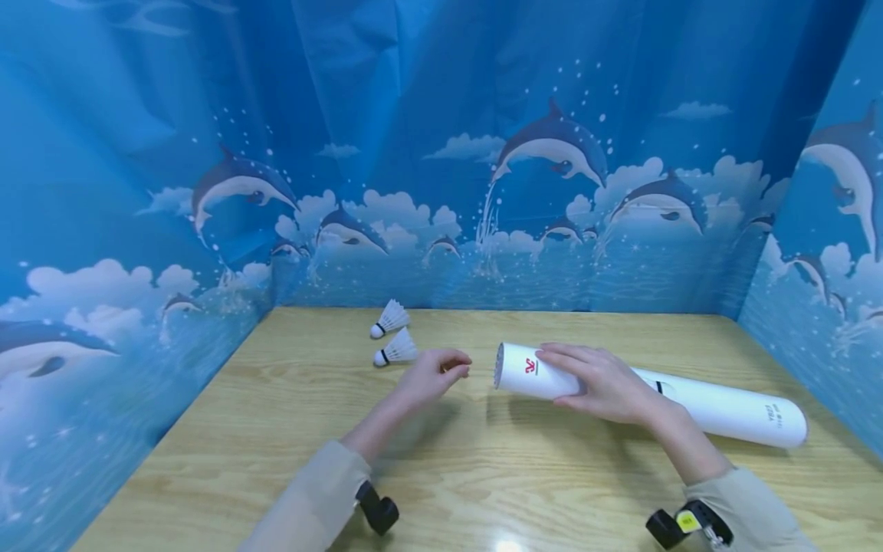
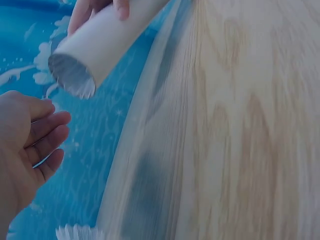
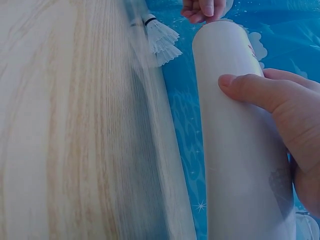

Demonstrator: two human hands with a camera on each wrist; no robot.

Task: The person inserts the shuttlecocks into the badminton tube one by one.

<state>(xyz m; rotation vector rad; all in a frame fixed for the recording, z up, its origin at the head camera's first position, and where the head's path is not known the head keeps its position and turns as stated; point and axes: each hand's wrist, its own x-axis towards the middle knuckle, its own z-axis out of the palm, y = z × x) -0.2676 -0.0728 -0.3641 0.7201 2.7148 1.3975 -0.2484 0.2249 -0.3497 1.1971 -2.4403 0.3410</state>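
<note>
A long white shuttlecock tube (image 1: 731, 410) lies slantwise across the right half of the view, its left end raised over the table. My right hand (image 1: 603, 379) grips it near that end, thumb on one side and fingers over the other, as the right wrist view also shows. The tube's open mouth (image 2: 72, 75) faces left, with jagged white feather edges inside its rim. Just left of the mouth, my left hand (image 1: 431, 376) hovers with loosely curled fingers and holds nothing. Beyond it, two white shuttlecocks, one nearer (image 1: 400, 349) and one farther (image 1: 392, 316), lie side by side.
The wooden table (image 1: 441, 468) carries everything. A blue curtain (image 1: 414, 153) printed with dolphins and clouds rises behind the table and along both sides. Black wrist cameras are strapped over both sleeves (image 1: 310, 491).
</note>
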